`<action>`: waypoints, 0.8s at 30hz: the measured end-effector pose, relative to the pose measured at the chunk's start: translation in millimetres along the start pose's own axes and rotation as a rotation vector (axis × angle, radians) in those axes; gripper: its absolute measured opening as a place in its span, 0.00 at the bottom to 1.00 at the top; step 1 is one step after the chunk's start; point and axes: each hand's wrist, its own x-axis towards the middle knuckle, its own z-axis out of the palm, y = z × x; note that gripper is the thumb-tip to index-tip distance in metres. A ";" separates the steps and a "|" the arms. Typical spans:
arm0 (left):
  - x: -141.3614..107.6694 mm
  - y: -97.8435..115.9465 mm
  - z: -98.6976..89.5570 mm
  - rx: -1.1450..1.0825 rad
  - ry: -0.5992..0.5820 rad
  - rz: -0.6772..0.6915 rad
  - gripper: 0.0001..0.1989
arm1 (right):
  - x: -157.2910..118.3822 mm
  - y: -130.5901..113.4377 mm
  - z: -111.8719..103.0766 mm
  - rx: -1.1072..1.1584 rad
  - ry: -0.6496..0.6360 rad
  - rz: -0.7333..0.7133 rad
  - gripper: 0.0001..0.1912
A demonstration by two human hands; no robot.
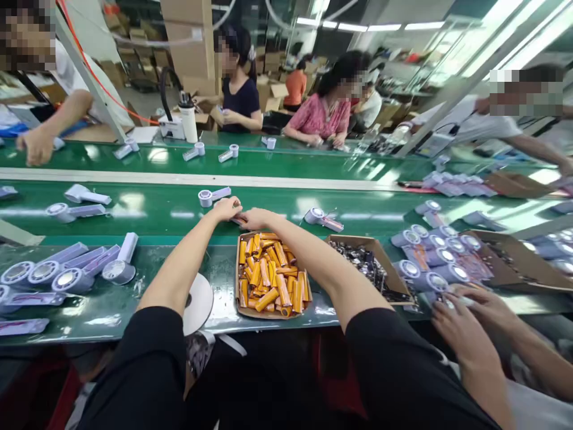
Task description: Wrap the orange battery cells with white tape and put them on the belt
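Observation:
My left hand (pixel 228 208) and my right hand (pixel 256 218) meet over the green conveyor belt, fingers closed. Between them shows a small piece with a brownish-orange strip (pixel 240 220), mostly hidden by my fingers, so I cannot make out its kind. Just beyond my left hand lies a lilac handheld fan housing (pixel 206 198) with a round head. Nearer to me, below my forearms, a cardboard box (pixel 238 301) holds many orange-wrapped cylindrical batteries (pixel 268 295). To the right of my right hand rests another fan housing (pixel 316 215) with thin wires sticking out.
A box of small metal parts (pixel 364 263) stands right of the batteries. Fan housings (pixel 74 279) crowd the bench at left, more (pixel 441 257) at right beside a co-worker's hands (pixel 470 322). A white disc (pixel 198 303) lies by my left forearm. Several people sit across the belt.

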 end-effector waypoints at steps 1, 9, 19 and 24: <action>-15.4 3.6 -5.5 -0.002 0.038 0.011 0.18 | -12.2 2.6 -5.4 0.011 0.028 -0.001 0.24; -283.4 -91.0 8.3 0.077 -0.144 0.172 0.35 | -184.5 22.3 53.2 0.418 0.436 -0.013 0.23; -370.0 -52.4 33.7 0.262 0.488 0.341 0.30 | -235.2 -153.9 129.9 1.022 0.100 -0.129 0.28; -369.1 -49.7 23.4 0.164 0.647 0.274 0.34 | -224.5 -184.9 149.7 0.827 -0.055 -0.417 0.21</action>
